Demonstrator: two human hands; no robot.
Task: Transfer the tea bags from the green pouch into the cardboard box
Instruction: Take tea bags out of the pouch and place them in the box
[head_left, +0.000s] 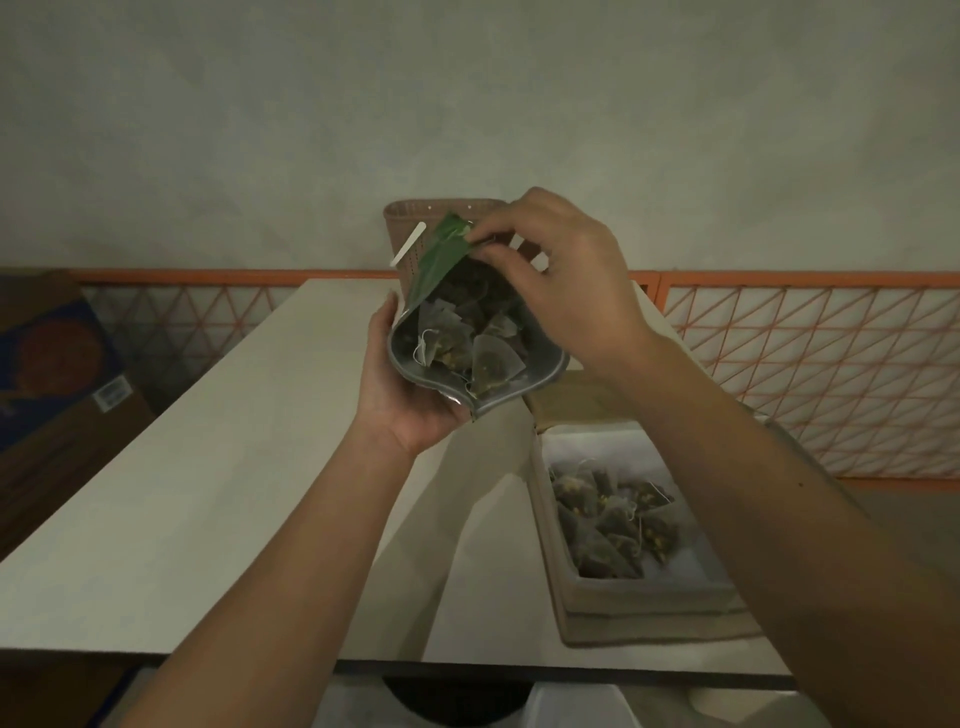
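My left hand (410, 384) grips the green pouch (434, 260) from below and holds it up over the table, its silver-lined mouth open toward me. Several pyramid tea bags (491, 358) lie inside it. My right hand (561, 280) is over the pouch's top, its fingertips pinching the far upper edge of the opening. The cardboard box (566, 587) sits open on the table at the lower right, below my right forearm. Several dark tea bags (608, 519) lie in it on its white lining.
A woven brown basket (415, 213) stands behind the pouch at the table's far end. An orange mesh fence (810, 364) runs along the right and back. Stacked cardboard cartons (57, 395) sit on the left. The pale table (218, 467) stretches left of the box.
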